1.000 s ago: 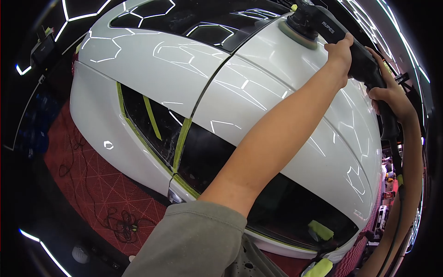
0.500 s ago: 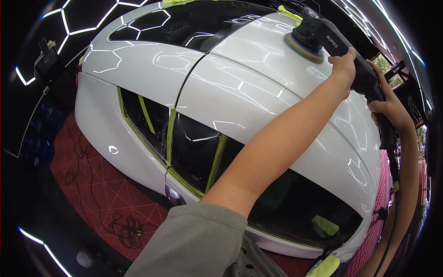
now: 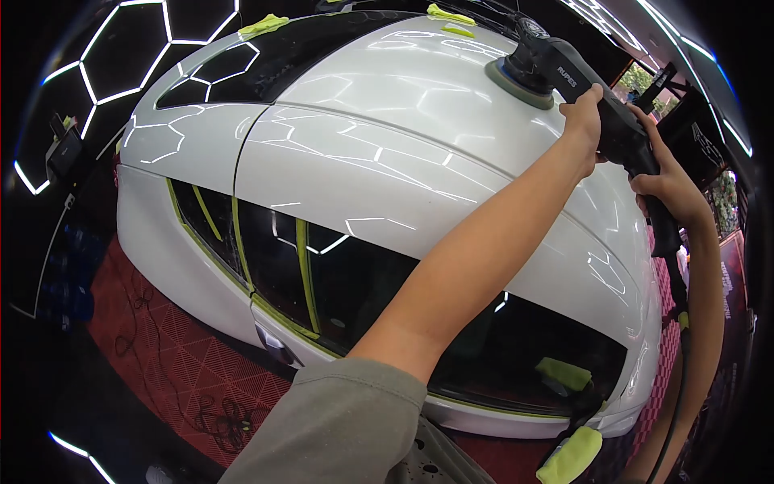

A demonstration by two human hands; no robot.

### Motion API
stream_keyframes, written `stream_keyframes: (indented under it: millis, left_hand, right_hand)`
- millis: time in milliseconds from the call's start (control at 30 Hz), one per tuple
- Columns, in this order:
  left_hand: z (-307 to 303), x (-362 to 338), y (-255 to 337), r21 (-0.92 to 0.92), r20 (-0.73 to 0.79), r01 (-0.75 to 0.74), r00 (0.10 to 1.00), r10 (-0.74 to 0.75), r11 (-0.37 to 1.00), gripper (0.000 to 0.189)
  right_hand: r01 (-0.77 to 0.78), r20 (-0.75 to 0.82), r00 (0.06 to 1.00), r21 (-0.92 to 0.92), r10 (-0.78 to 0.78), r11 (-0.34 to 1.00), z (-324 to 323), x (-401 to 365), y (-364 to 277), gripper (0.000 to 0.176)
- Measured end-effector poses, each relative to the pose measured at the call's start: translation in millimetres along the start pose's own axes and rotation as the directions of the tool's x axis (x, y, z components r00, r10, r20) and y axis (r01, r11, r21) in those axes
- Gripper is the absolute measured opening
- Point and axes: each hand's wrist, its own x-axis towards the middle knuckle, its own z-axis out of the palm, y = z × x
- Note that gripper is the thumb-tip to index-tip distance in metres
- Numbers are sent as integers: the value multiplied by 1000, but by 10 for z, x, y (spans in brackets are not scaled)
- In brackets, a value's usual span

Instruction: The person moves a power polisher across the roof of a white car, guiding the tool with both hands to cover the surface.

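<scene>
Both hands are on the black polisher [image 3: 568,64] here, up at the far right of the white car [image 3: 363,169], with its round pad [image 3: 516,87] laid against the pale roof [image 3: 419,93], the pad's rim facing us. The left hand [image 3: 582,125] has its grip closed around the body, just behind the RUPES lettering, bare forearm slanting up across the side of the car from a grey-green sleeve [image 3: 330,415]. And there's the right hand [image 3: 676,181], grip wrapped around the rear end of the tool, nearer to us and farther right, the black handle end [image 3: 663,222] poking out below it. From there a dark cord [image 3: 684,355] runs down beside the right forearm. Look to the far side: one yellow-green cloth [image 3: 450,14] lies along the roof's far edge, another cloth [image 3: 264,26] off to the far left by the dark rear glass [image 3: 298,48]. Near side now, yellow-green tape [image 3: 302,266] lines the side windows [image 3: 351,270], and a yellow-green cover [image 3: 569,456] sits at the near right, over what looks like the mirror. Down at the left, thin black cable [image 3: 230,423] lies in loops on the red floor [image 3: 181,347], while bright hexagon lines shine across the paintwork.
</scene>
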Motion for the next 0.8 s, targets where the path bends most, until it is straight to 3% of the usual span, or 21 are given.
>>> stream_keyframes:
  millis: [67,100,400,600,733,800]
  left_hand:
    - [116,-49,-158,-11,56,21,998,-21,1000,77]
    - [252,-168,-196,-19,-22,29,999,-29,999,78]
    - [856,3,-1029,-90,-118,-39,993,28,995,87]
    - [1098,128,-1448,-63,-79,-11,997,6,998,89]
    - [1307,164,-1739,-57,-80,27,996,-31,998,88]
    - [1416,159,-1904,-36,-84,54,995,-56,998,88]
  right_hand:
    - [10,-6,1000,4,-10,1000,-140,-78,181,102]
    - [28,-16,999,-2,-28,1000,-193,-111,260,102]
    - [31,-58,998,22,-30,999,-663,-563,842,101]
    - [-42,-61,997,71,46,997,-897,-844,1106,102]
    - [33,-95,995,75,-26,997,-1085,-1006,1444,101]
    - [-46,-71,996,100,53,994,-1204,-1157,1489,101]
